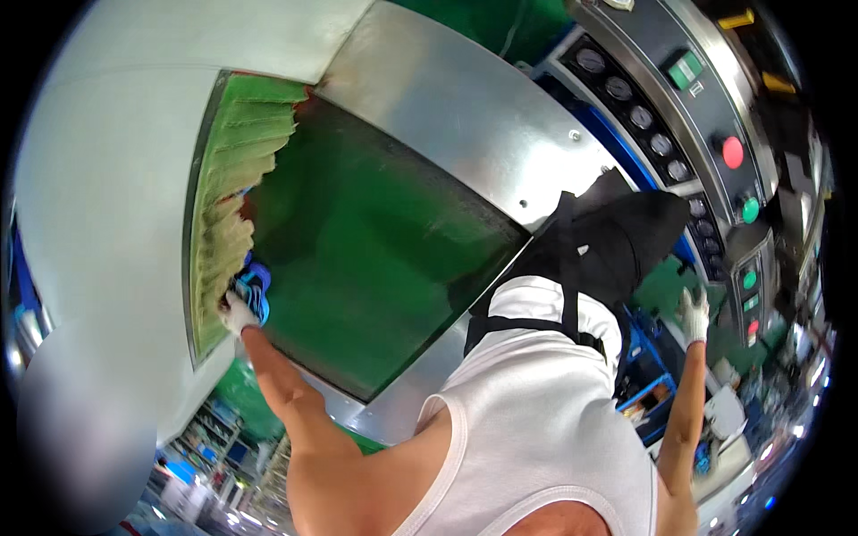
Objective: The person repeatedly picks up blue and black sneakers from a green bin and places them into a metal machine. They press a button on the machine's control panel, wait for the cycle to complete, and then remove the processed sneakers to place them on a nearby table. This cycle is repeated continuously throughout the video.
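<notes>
My left hand (237,314), in a white glove, reaches to the curtain opening on the left. Its fingers close on the near edge of a blue and black shoe-like item (257,284), whose exact kind I cannot make out. The item rests on the dark green conveyor belt (366,232), against the pale green strip curtain (237,152). Some of it is hidden by the strips and my fingers. Out to the right, my right hand (693,314), also gloved in white, hangs in the air with its fingers apart and nothing in them.
A white machine housing (107,179) surrounds the curtain. Bare metal plates (429,80) border the belt. At the right stands a control panel (657,85) with round gauges (618,87), a red button (733,152) and green ones. A blue frame (648,393) stands below my right arm.
</notes>
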Action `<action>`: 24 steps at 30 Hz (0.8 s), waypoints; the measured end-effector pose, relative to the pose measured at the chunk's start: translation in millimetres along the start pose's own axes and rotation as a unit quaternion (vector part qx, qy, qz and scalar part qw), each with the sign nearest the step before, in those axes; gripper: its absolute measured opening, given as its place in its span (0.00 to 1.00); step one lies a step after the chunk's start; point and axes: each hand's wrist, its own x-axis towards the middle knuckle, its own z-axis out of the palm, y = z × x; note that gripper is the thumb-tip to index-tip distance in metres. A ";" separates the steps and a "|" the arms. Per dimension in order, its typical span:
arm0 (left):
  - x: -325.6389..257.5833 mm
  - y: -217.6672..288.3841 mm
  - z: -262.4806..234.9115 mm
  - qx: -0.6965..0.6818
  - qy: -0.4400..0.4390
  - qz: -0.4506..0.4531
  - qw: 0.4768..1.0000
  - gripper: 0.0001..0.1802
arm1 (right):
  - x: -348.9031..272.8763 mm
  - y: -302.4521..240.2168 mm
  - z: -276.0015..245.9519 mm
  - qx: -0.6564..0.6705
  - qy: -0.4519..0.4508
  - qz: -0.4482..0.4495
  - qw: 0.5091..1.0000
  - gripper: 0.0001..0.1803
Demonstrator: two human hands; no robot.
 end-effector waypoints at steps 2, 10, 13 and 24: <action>34.4 -14.9 17.5 -0.129 -0.037 0.010 0.991 0.35 | 12.8 -26.9 -11.7 0.460 0.021 0.328 0.825 0.29; 30.4 -64.7 29.4 0.375 0.037 0.066 0.924 0.26 | 0.2 -77.5 -103.2 0.385 0.017 0.240 0.891 0.37; -30.6 -39.8 31.4 0.334 0.074 0.322 0.882 0.21 | -2.4 -107.7 -118.1 0.477 0.037 0.240 0.845 0.36; -285.1 185.6 74.4 -0.068 -0.107 0.475 0.871 0.25 | 36.5 -221.9 -296.5 0.537 0.122 -0.059 0.833 0.35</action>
